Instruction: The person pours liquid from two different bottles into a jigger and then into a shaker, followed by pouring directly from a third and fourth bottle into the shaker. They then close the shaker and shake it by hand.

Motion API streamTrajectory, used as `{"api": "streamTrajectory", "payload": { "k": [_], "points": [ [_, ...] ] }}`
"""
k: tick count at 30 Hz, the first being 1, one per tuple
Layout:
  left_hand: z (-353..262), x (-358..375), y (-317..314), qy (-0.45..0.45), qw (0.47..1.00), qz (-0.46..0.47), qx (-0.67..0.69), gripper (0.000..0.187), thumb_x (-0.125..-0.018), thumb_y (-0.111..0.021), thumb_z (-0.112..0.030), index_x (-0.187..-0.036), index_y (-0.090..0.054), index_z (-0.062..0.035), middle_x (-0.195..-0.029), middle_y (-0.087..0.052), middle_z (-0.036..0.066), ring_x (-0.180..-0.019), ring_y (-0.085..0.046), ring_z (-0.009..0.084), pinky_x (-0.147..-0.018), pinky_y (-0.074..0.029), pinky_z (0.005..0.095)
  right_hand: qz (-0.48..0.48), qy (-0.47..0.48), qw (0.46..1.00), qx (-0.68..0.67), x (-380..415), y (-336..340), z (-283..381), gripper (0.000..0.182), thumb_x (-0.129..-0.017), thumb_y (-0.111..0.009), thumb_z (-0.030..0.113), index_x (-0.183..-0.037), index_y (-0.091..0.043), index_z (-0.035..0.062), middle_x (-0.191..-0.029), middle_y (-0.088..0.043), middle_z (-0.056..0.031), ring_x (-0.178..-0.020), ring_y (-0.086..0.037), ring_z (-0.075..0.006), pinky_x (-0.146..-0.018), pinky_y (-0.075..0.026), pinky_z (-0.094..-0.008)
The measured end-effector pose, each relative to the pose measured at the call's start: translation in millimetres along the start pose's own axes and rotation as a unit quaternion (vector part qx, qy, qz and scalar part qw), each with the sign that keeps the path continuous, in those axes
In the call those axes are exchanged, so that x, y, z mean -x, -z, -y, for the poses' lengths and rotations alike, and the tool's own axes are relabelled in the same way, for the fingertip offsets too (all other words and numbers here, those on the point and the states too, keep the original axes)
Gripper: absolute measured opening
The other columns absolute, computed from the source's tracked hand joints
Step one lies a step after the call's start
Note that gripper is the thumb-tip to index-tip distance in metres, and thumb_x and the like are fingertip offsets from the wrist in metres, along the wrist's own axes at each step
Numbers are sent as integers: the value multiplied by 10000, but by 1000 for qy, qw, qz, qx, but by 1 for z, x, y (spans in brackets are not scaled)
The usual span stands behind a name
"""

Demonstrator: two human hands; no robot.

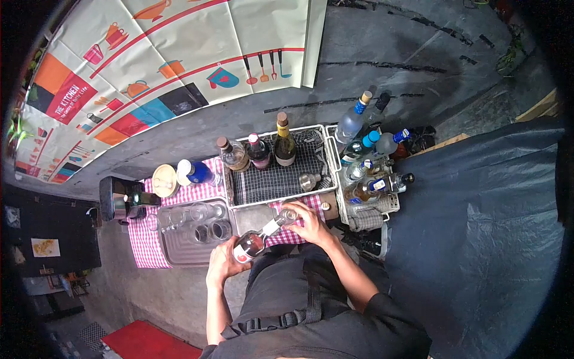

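Note:
My left hand [226,262] is wrapped around the lower body of a glass bottle [249,246] with a white and red label and dark contents. The bottle is tilted, its neck pointing up and to the right. My right hand [311,226] has its fingers closed on a small clear glass [288,216] right at the bottle's mouth. Just left of the bottle, a grey tray [173,256] carries several clear glasses [197,212] and two dark-looking glasses [220,230]. A small cork-coloured stopper [325,206] sits near my right hand.
Beyond my hands, a white wire basket [263,202] holds a dark bottle [285,146] and others. Several bottles crowd a second rack [382,209] at right. A blue-capped bottle [196,172], a round wooden dish [165,180] and a black container [113,197] stand at left.

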State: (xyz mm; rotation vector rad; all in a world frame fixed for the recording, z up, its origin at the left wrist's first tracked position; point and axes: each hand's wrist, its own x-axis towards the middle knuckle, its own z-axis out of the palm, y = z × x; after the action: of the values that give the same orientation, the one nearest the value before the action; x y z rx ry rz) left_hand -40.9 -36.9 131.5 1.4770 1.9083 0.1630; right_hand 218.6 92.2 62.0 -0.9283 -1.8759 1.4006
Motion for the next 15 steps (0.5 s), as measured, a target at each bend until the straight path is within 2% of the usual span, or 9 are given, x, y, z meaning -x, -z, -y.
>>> {"api": "streamTrajectory", "payload": {
  "k": [15],
  "points": [
    [-2,0,8,-9,999,1,-31,707,-533,-869,-286,-1133,-627,-2,-961,-722,228,-939,-710,379,-836,-560,456,8,-17,1000,20,4,-4,-10,619,-716,-807,-5,-1298,-597,12,-1268,-633,-159,-1180,-629,-313,-1004,-513,-377]
  ]
}}
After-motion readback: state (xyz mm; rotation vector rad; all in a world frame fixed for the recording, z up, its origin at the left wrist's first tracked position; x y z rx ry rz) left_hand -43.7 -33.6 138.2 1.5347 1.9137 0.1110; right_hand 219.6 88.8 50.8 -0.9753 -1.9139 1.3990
